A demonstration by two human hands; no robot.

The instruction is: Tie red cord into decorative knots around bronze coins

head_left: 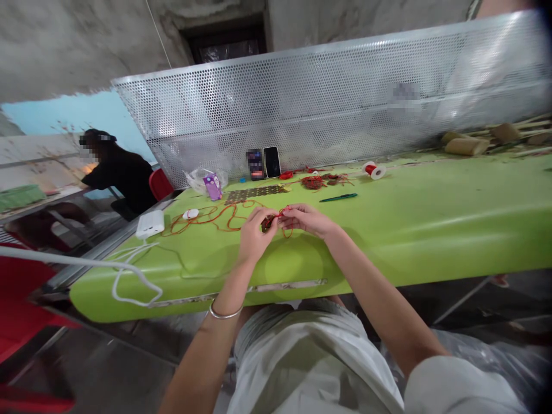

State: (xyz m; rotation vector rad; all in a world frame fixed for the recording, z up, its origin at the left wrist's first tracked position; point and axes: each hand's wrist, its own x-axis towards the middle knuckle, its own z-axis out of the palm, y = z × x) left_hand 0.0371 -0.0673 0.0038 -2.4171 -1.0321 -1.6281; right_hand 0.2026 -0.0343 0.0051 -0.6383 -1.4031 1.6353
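My left hand (255, 231) is closed, thumb and fingers pinching a small dark piece (268, 222) tied with red cord. Close against it, my right hand (309, 221) pinches the red cord (281, 213), and the fingertips of both hands nearly meet. A loop of the cord hangs below the right fingers. Long orange-red cord (233, 221) lies in loose curves on the green tabletop (414, 224) to the left. Just beyond my hands are rows of dark round coin-like discs (254, 194). Fingers partly hide the held piece.
Behind the discs lie red-and-dark cord bundles (317, 182), a red thread spool (373, 170) and a green pen (338, 198). Two phones (272, 162) lean against the perforated metal screen (302, 109). A white power bank (150, 224) with cables sits left. A person (123, 172) sits farther left.
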